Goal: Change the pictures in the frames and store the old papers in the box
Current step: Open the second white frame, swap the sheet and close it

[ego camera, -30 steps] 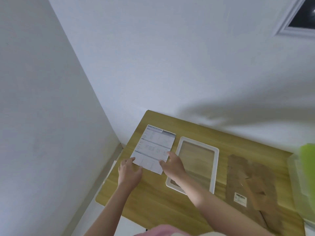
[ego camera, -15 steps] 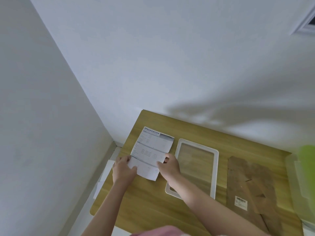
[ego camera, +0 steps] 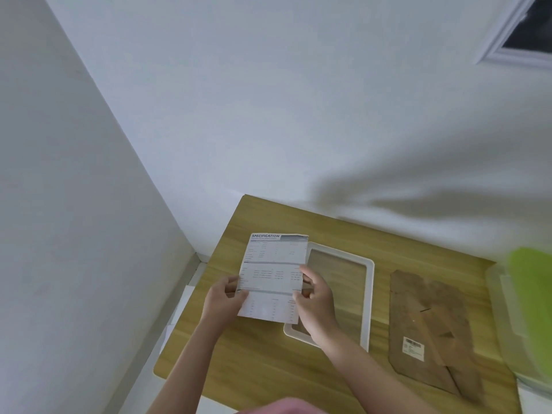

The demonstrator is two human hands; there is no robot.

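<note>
A printed specification sheet with fold creases is held up above the wooden table. My left hand pinches its lower left edge and my right hand pinches its lower right edge. Just to the right lies a white picture frame flat on the table, its window showing the wood beneath; my right hand and the sheet cover its near left corner. A clear plastic box with a green lid stands at the right edge, blurred and partly cut off.
A brown cardboard backing with a small white label lies flat between the frame and the box. White walls meet in a corner behind the table's left end. Some white paper lies on the floor left of the table. A window is at top right.
The sheet lay flat on the table a second ago with both hands at its near edge. Both hands have since gripped it and lifted it up, turning it more upright.
</note>
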